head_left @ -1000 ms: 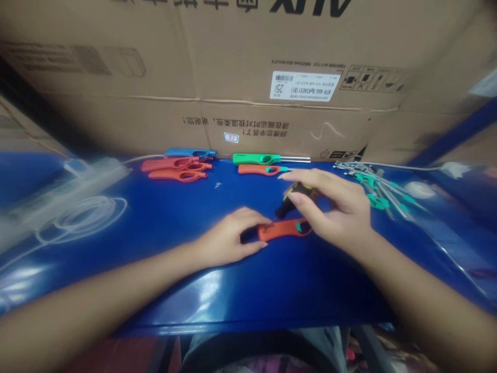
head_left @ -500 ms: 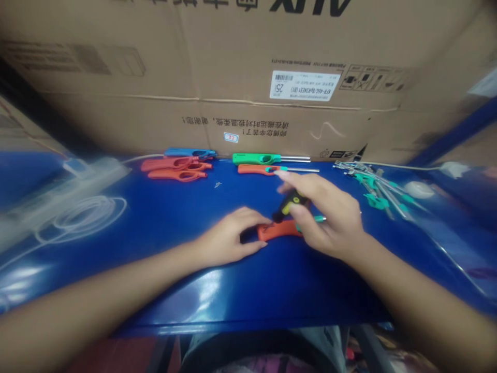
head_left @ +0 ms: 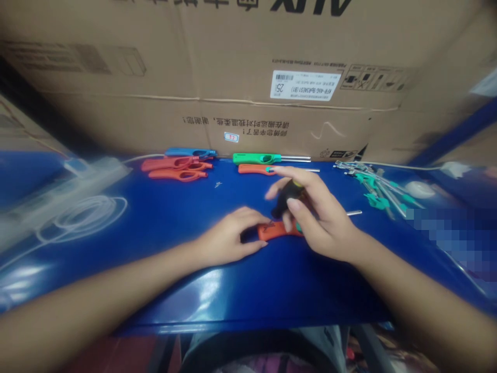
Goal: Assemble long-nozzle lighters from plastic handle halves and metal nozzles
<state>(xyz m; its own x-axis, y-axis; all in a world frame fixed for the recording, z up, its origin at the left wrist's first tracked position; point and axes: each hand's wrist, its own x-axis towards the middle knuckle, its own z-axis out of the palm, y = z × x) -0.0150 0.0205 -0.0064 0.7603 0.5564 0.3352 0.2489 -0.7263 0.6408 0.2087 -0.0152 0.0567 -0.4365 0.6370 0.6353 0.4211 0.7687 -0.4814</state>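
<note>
An orange gas lighter (head_left: 277, 229) lies on the blue table in front of me, its metal tube pointing right. My left hand (head_left: 236, 235) grips the lighter's left end between thumb and fingers. In my right hand (head_left: 320, 212) is a screwdriver (head_left: 286, 198) with a black and yellow handle, fingers wrapped round it. The screwdriver tilts, its tip down at the left part of the lighter; the exact contact point is too small to make out. My right hand hides part of the lighter's trigger end.
Behind lie a green lighter (head_left: 256, 158) and another orange lighter (head_left: 252, 169). Several red, orange and blue lighter bodies (head_left: 178, 175) sit at the back left. Metal tubes with teal parts (head_left: 376, 189) pile up at right. A coiled white cable (head_left: 89, 215) and a power strip (head_left: 97, 178) are at left.
My right hand has turned the screwdriver handle and shifted its fingers round it. The lighter and my left hand have stayed in place.
</note>
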